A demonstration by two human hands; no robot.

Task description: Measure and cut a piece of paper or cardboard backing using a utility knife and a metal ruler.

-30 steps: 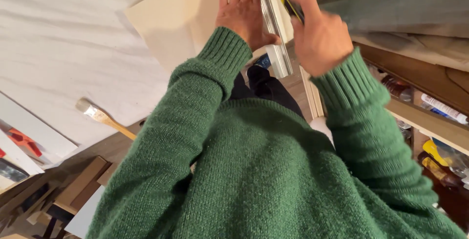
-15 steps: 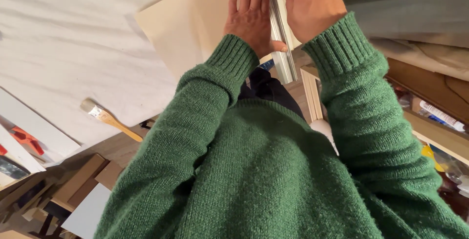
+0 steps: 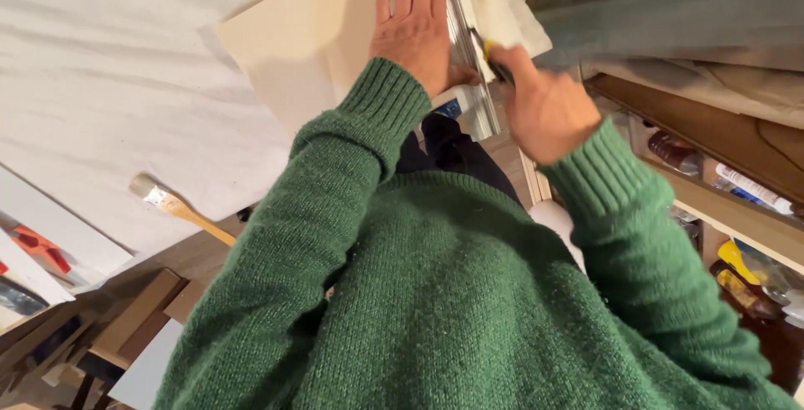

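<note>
My left hand point(image 3: 413, 26) lies flat, fingers together, on a pale beige board point(image 3: 310, 41) and presses against a long metal straightedge point(image 3: 466, 33) that runs along the board's right side. My right hand point(image 3: 543, 104) is closed around a yellow and black utility knife point(image 3: 494, 60), whose tip sits against the straightedge's edge. Both arms wear green knitted sleeves. The blade itself is hidden by my fingers.
The board rests on a white-covered worktop point(image 3: 100, 83). A wooden-handled paintbrush point(image 3: 176, 206) lies near its lower edge. Wooden shelves point(image 3: 712, 201) with bottles and tubes stand at the right. Wood offcuts and a red tool point(image 3: 38, 242) sit at the lower left.
My right hand has drawn the knife back along the straightedge toward my body. My left hand stays flat on the board.
</note>
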